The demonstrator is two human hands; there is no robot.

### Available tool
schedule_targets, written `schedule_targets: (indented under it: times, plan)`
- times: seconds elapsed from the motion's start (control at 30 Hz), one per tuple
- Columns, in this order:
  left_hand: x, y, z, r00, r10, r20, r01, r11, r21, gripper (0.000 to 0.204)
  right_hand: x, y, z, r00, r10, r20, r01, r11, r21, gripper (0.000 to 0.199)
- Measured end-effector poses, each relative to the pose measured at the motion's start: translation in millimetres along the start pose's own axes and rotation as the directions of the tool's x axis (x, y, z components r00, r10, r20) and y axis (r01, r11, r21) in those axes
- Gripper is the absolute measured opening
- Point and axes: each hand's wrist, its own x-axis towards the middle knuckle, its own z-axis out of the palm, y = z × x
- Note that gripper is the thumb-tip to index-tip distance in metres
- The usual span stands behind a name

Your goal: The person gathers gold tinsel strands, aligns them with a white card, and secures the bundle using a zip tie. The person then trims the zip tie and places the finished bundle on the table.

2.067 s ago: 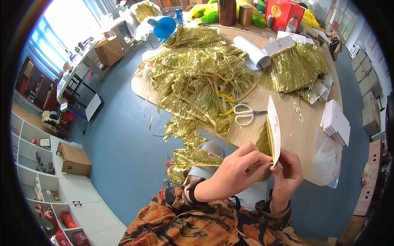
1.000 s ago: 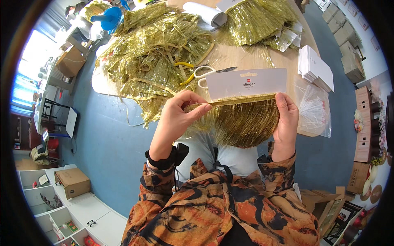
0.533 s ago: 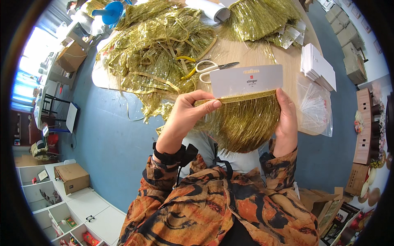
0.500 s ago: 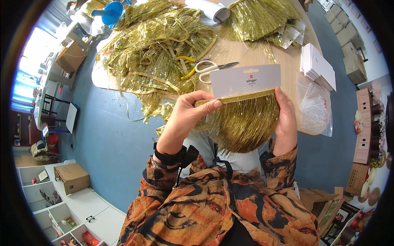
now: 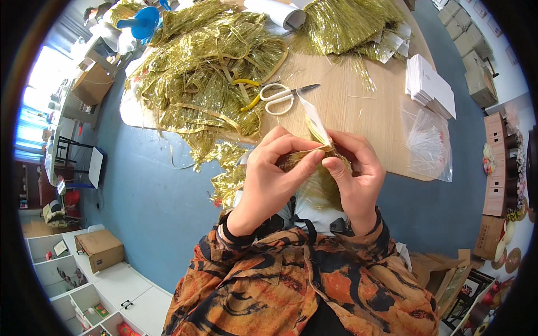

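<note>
A gold tinsel fringe garland hangs over my lap, with a white header card at its top, now turned edge-on. My left hand is closed, thumb and forefinger pinching the garland's gold band. Close against it, my right hand is closed around the card and the folded fringe, its thumb near the left thumb. The fingers partly hide the band where it meets the card. Beyond the hands, white-handled scissors lie on the table beside a yellow-handled tool, whose kind I cannot make out.
A large heap of gold tinsel covers the table's left side and spills over its edge. More carded fringe lies at the back, near a white paper roll. White cards and a plastic bag of thin strips lie right.
The card has turned from facing me to edge-on. My right hand has moved left and in beside my left hand, bringing the garland's ends together. The left hand has shifted slightly right.
</note>
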Motion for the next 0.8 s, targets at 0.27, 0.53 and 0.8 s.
schedule_targets:
  times: [0.27,0.53,0.8]
  plan:
    - [9,6,-10,0.992,0.060,0.108,-0.068,0.995,0.071,0.015,5,1,-9,0.953,0.303,0.018,-0.292,0.898,0.328,0.024]
    - [9,-19,-48,0.996,-0.072,0.042,0.068,0.993,0.098,0.018,17,15,-35,0.945,0.313,-0.092,-0.248,0.872,0.421,0.022]
    - [14,-31,-49,0.978,-0.202,0.052,0.207,0.973,-0.099,0.027,20,21,-59,0.940,0.339,0.022,-0.289,0.764,0.577,0.019]
